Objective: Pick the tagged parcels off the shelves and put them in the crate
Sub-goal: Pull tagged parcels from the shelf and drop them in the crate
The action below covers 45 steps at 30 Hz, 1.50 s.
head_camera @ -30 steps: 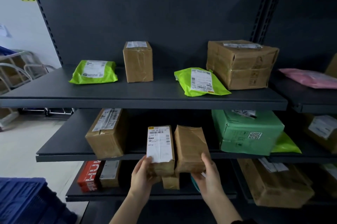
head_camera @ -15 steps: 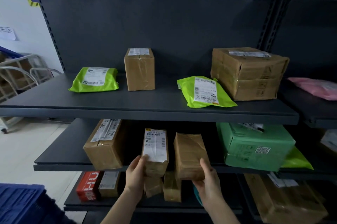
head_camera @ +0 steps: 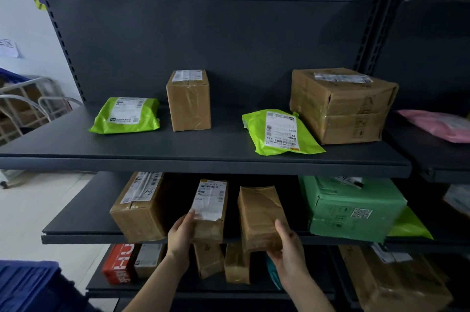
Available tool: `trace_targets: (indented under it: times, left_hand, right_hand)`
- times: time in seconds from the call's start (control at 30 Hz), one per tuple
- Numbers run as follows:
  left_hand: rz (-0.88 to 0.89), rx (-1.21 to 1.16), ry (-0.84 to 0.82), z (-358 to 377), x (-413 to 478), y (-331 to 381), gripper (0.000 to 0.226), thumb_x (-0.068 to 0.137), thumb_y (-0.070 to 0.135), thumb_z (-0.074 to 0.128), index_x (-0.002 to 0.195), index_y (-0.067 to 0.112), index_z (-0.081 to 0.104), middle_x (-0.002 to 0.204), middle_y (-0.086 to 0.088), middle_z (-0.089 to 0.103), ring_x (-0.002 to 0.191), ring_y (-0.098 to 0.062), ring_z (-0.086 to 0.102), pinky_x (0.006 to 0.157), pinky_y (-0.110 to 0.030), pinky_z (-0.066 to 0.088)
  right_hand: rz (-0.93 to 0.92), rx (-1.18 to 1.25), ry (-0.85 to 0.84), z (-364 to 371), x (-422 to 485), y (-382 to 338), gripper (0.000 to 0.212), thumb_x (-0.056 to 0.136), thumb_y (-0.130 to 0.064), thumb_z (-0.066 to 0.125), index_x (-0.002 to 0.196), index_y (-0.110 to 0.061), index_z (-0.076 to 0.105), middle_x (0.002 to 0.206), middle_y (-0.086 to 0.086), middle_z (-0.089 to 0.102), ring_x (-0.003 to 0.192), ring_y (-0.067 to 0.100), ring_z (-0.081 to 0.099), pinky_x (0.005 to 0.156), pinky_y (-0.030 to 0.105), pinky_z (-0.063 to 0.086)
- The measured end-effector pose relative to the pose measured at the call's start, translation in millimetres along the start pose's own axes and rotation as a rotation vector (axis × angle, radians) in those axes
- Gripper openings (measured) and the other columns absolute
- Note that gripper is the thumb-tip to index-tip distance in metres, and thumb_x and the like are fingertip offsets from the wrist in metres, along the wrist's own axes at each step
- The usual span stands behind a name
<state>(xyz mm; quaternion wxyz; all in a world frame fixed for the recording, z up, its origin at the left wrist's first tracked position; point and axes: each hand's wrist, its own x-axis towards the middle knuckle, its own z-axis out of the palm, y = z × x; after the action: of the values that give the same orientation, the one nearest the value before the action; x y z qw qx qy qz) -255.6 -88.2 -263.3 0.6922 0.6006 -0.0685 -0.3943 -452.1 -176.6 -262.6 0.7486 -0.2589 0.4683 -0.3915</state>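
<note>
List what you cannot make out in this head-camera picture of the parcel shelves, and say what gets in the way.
Blue crate: head view, cut off at the bottom left corner; inside unseen.
Labelled box gripped by the left hand: print too small to read.
Plain box gripped by the right hand: no tag on visible faces; others hidden.
Teal thing: mostly behind the right wrist.
Pink bag: cut off by the right edge.

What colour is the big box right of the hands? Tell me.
The box is green; head view.
</note>
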Motion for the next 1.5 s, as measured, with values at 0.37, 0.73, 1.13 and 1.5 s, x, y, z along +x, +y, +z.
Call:
trace_targets:
  times: [0.37,0.73,1.13,1.5]
  left_hand:
    - [0.250,0.526,0.068,31.5,-78.8,-14.5,0.041,0.089,0.030,0.060,0.127,0.016,0.051,0.139,-0.011,0.039,0.132,-0.029,0.033,0.110,-0.048,0.032]
    - [0.349,0.613,-0.156,58.3,-114.1,-12.0,0.034,0.091,0.026,0.058,0.124,0.032,0.051,0.122,0.003,0.040,0.126,-0.021,0.035,0.107,-0.038,0.037]
    - [0.027,0.319,-0.414,70.6,-130.7,-0.3,0.012,0.098,0.019,0.047,0.103,0.021,0.057,0.099,0.001,0.067,0.091,-0.010,0.062,0.067,-0.014,0.051]
    - [-0.138,0.105,-0.404,61.8,-114.4,-13.9,0.074,0.075,0.027,0.076,0.134,0.006,0.037,0.114,-0.012,0.063,0.099,-0.025,0.065,0.077,-0.032,0.054]
  right_hand:
    - [-0.067,-0.056,-0.022,-5.0,-42.6,-11.0,0.026,0.084,-0.026,0.066,0.104,-0.017,0.051,0.109,0.008,0.060,0.105,0.024,0.056,0.096,0.039,0.044]
    - [-0.389,-0.429,0.004,-15.5,-73.5,-15.4,0.039,0.079,-0.025,0.072,0.112,-0.020,0.051,0.103,-0.001,0.059,0.090,0.007,0.056,0.080,0.025,0.044]
    - [-0.722,-1.028,-0.041,-21.9,-93.1,0.3,0.064,0.073,-0.020,0.075,0.128,-0.027,0.043,0.141,-0.005,0.026,0.134,0.014,0.029,0.109,0.027,0.034]
    - [-0.745,-1.031,-0.283,-11.4,-113.4,-0.6,0.064,0.081,0.005,0.041,0.124,-0.042,0.030,0.125,-0.028,0.038,0.117,-0.029,0.030,0.099,0.000,0.028]
